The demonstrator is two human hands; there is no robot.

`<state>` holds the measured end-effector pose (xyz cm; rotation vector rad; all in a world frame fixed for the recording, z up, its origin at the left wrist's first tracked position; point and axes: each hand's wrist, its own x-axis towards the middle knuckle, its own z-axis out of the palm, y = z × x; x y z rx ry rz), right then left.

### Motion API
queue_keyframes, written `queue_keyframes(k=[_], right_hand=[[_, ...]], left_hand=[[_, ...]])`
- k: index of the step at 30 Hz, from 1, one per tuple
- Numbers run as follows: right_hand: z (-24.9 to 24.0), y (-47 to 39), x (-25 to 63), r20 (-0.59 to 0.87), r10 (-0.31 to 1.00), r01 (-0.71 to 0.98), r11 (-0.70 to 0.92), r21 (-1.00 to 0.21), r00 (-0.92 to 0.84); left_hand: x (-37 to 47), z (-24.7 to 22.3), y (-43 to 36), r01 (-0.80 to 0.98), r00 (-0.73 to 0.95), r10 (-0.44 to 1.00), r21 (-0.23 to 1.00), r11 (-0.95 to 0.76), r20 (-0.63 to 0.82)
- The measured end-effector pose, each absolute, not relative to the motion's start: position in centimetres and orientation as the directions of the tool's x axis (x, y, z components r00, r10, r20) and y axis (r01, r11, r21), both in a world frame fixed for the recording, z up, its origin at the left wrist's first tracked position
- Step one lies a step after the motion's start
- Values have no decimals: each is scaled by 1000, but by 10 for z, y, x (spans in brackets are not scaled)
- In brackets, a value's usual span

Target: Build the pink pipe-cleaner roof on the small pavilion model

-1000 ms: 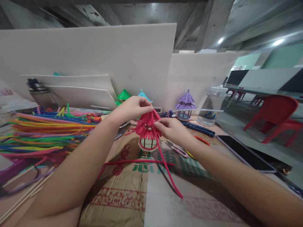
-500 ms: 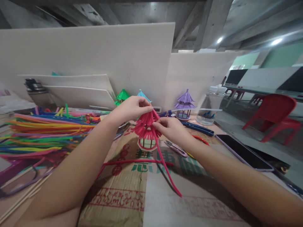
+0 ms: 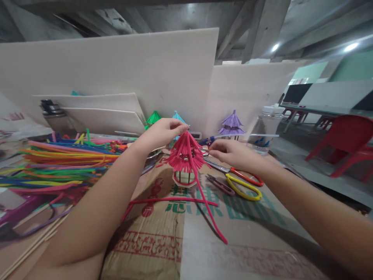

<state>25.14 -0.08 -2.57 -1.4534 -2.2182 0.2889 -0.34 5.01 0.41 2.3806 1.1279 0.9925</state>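
Observation:
A small pink-red pavilion model (image 3: 188, 155), its two-tiered roof made of pipe cleaners, stands upright on the cardboard. My left hand (image 3: 166, 132) pinches the tip of its roof. One long pink-red pipe cleaner (image 3: 205, 202) hangs from the roof and runs down onto the cardboard; another pipe cleaner (image 3: 175, 199) lies across in front of the base. My right hand (image 3: 230, 151) is just right of the roof, apart from it, thumb and fingers drawn together; what they hold, if anything, is hidden. Below that hand lie scissors (image 3: 243, 188) with red and yellow handles and small snips (image 3: 221, 184).
Bundles of coloured pipe cleaners (image 3: 70, 155) fill the left side. Behind stand green (image 3: 153, 118), blue (image 3: 176, 115) and purple (image 3: 232, 123) pavilions, a blue glue gun (image 3: 207, 140) and a clear jar (image 3: 264, 126). White boards (image 3: 116, 70) rise at the back.
My right hand has moved right, off the roof and the hanging pipe cleaner, uncovering the scissors. My left hand stays on the roof tip. The view has shifted slightly.

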Motion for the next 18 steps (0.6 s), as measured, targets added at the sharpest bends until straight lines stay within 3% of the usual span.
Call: queue_keyframes(k=[3,6,12,15,18], right_hand=[[-45,1,278,135,918,869,396,-295,-373],[-62,-1,299,41,933,900,355,-253,-357],[-70,-11,289,174,911,861,410,-300,-373],[-69,-15,286,156,881,854,471,-220,-446],[-73,-13,299,84,869,868,493,-61,-488]], left_hand=[[-1,3,51,521,411,779,579,-627,474],[3,2,49,518,389,799,608,-601,458],[6,1,48,526,365,810,615,-587,460],[4,1,51,509,378,790,605,-612,482],[3,2,51,499,369,776,595,-630,512]])
